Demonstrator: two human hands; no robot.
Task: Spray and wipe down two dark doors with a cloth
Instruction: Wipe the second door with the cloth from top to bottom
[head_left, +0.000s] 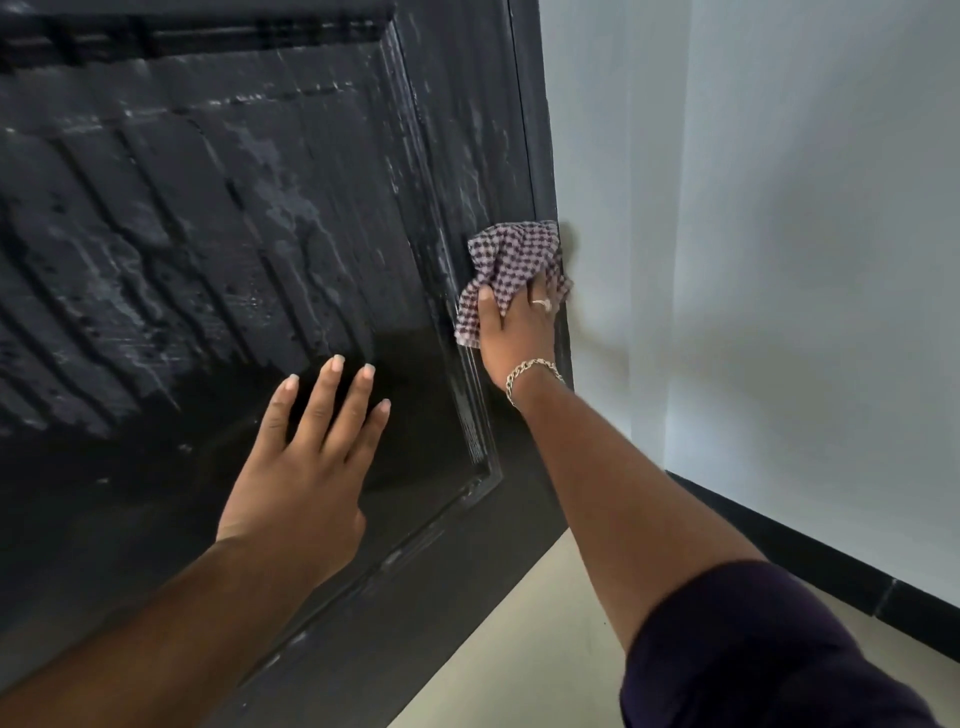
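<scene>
Head view: right hand (517, 332) grips checkered cloth (511, 265) against dark door (208, 208) at its right edge — left hand (306, 462) flat, fingers straight, bracing the panel. Wet streaks remain; second door unseen — probably pending.

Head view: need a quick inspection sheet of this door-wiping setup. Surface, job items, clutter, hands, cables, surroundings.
Surface: dark door with a raised panel, streaked with pale wet smears.
Job's things: checked cloth at the door's right edge; no spray bottle seen.
Clutter: nothing seen.
Hands: left hand flat on the panel, fingers straight; right hand grips the cloth against the door, wearing a ring and chain bracelet.
Cables: nothing seen.
Surroundings: pale wall, dark skirting, beige floor.
</scene>
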